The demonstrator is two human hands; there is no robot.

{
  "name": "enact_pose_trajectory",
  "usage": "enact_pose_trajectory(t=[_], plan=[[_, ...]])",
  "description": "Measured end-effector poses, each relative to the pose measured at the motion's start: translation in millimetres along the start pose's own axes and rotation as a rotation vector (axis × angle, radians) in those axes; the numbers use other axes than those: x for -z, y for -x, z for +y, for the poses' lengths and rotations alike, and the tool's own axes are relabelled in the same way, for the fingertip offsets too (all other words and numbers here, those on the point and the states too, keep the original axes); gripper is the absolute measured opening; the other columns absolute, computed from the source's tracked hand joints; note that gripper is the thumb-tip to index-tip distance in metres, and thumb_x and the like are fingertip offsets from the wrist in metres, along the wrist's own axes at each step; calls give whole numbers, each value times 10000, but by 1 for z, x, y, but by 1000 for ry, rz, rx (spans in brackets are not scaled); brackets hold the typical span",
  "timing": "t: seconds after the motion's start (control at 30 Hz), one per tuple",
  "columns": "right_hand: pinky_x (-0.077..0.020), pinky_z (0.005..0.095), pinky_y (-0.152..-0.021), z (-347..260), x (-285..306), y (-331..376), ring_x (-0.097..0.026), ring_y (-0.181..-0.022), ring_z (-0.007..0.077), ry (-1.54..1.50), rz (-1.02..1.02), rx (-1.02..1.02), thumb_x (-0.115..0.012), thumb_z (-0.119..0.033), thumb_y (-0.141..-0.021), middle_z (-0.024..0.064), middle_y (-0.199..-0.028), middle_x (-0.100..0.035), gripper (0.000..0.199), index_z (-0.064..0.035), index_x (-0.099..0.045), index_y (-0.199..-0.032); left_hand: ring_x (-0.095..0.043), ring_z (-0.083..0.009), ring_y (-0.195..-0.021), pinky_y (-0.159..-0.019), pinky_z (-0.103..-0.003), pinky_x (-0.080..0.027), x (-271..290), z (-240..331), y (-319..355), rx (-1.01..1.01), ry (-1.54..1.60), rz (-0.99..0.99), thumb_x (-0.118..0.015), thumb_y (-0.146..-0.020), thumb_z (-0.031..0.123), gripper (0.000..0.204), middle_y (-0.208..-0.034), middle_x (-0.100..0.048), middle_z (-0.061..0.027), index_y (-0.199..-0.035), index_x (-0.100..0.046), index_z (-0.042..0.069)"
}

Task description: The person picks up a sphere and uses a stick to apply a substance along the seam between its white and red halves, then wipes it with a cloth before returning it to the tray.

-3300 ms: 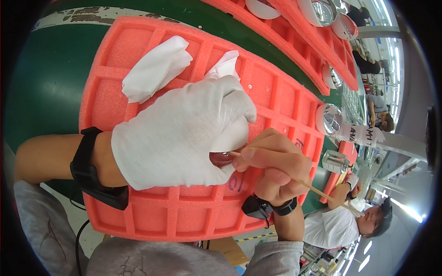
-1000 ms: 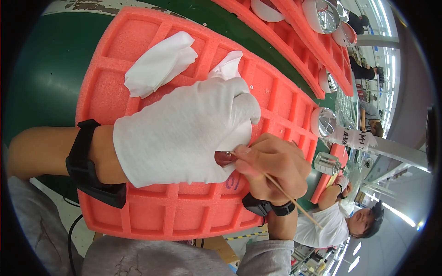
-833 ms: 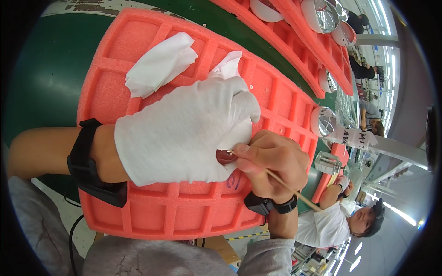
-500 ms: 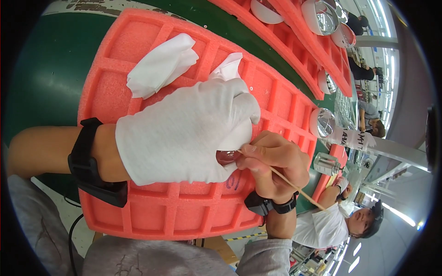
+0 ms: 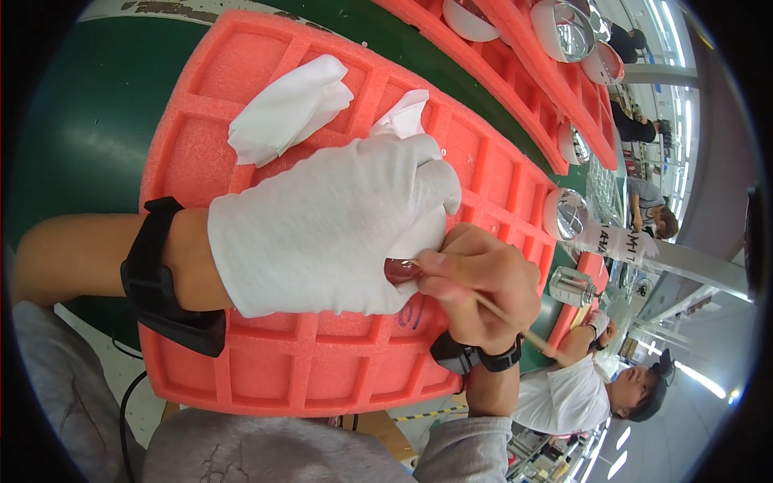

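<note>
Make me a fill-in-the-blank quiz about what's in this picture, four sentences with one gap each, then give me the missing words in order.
1. The glove on the left hand is ____.
2. From the glossy reddish-brown piece, the thin stick in the right hand slants downward toward the picture's ____ side.
3. The compartmented foam tray lies on a tabletop coloured ____.
4. The strap on the left wrist is ____.

Missing words: white; right; green; black.
</note>
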State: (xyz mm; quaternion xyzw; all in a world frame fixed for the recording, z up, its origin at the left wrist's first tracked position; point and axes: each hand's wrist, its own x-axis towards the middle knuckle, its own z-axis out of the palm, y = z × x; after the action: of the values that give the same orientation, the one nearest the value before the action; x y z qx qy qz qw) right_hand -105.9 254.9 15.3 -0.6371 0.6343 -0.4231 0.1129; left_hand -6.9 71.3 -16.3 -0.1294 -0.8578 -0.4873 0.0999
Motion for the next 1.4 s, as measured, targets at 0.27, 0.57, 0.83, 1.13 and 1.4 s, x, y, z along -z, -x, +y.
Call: enact_pose_trajectory(t=[0.27,0.57,0.83,1.13,1.4], plan=[[-478,316,-545,0,-4,4,-598,-582,200,-144,76,-69,-740,-6,-856,151,-740,-656,177,50,-605,-957,-564,-312,-993,-835,-402,-488,7,7,3,6,11,-4,-831,-620,89,516,-1070,-557,-109,-1071,-583,44],[-469,310,-532,-12,-2,-16,-588,-573,197,150,-52,60,-747,-7,-848,152,-740,-655,177,50,-612,-947,-558,-317,-1011,-840,-411,-489,3,0,2,-41,1,-12,-831,-599,94,517,-1083,-554,-101,-1045,-576,39],[-449,314,-524,0,-5,3,-560,-551,175,-168,110,-82,-745,-19,-863,169,-728,-662,167,68,-611,-910,-558,-325,-1014,-844,-412,-487,5,3,3,-72,-43,11,-822,-608,87,485,-1094,-546,-117,-1027,-583,33],[-453,309,-530,-9,-2,-13,-575,-558,172,113,-41,47,-736,-61,-885,177,-741,-672,184,71,-609,-906,-561,-320,-1010,-827,-408,-491,5,1,1,-99,-114,-12,-821,-621,88,491,-1092,-552,-115,-1051,-593,32],[-456,301,-528,-4,-2,2,-590,-577,187,-318,137,-205,-745,-29,-859,171,-754,-682,169,66,-619,-918,-562,-309,-1002,-824,-400,-491,4,5,1,-101,-59,17,-827,-624,99,496,-1102,-558,-108,-1061,-599,39]])
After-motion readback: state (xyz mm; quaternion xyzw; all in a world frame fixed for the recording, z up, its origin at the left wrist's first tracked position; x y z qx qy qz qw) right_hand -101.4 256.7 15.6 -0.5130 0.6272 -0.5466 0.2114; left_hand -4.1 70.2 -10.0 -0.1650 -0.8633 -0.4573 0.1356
